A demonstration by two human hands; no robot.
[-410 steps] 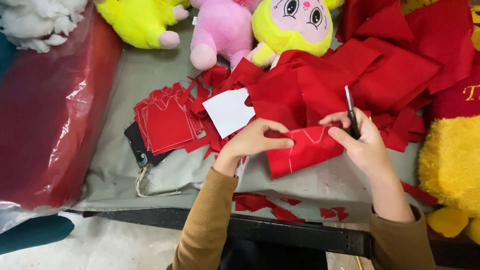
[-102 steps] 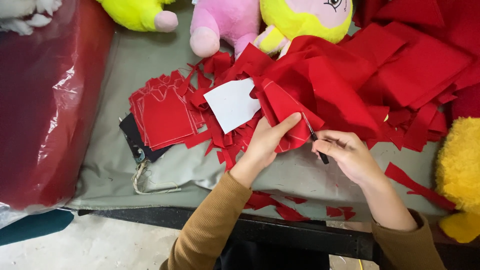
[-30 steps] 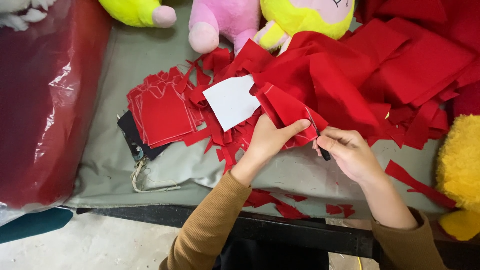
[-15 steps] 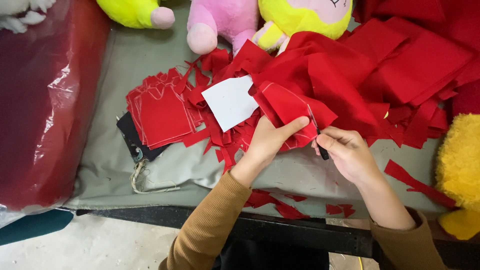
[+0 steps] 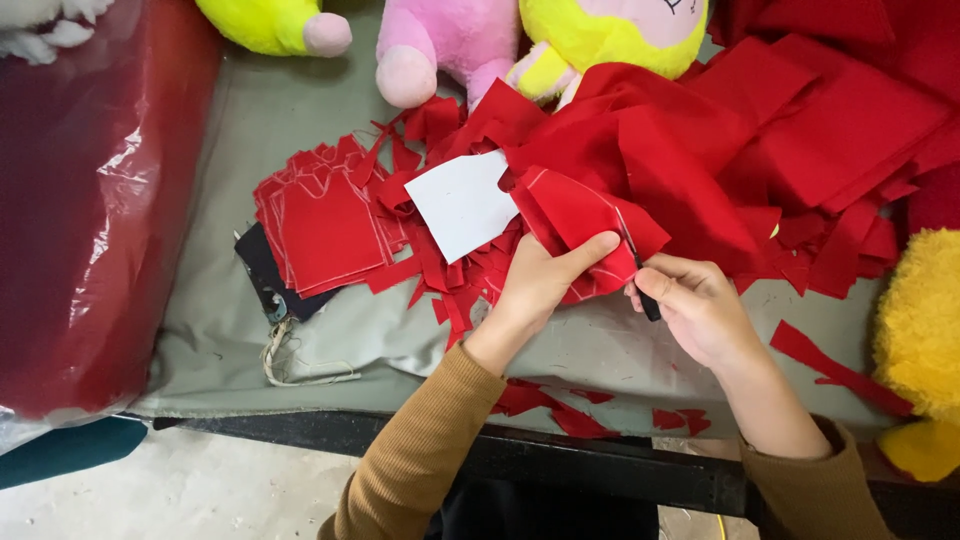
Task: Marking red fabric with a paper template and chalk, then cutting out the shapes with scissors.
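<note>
Felt piece [image 5: 585,235], red, centre of frame, over table [image 5: 300,100] | pinched in left hand [image 5: 540,280], thumb on top | right hand [image 5: 695,305] just right, fingers closed on scissors [image 5: 645,295], blades reaching up-left into felt edge | white template [image 5: 460,205] left

Since 13.7 s ago the red felt piece [image 5: 578,225] was lifted and turned upright for cutting.
</note>
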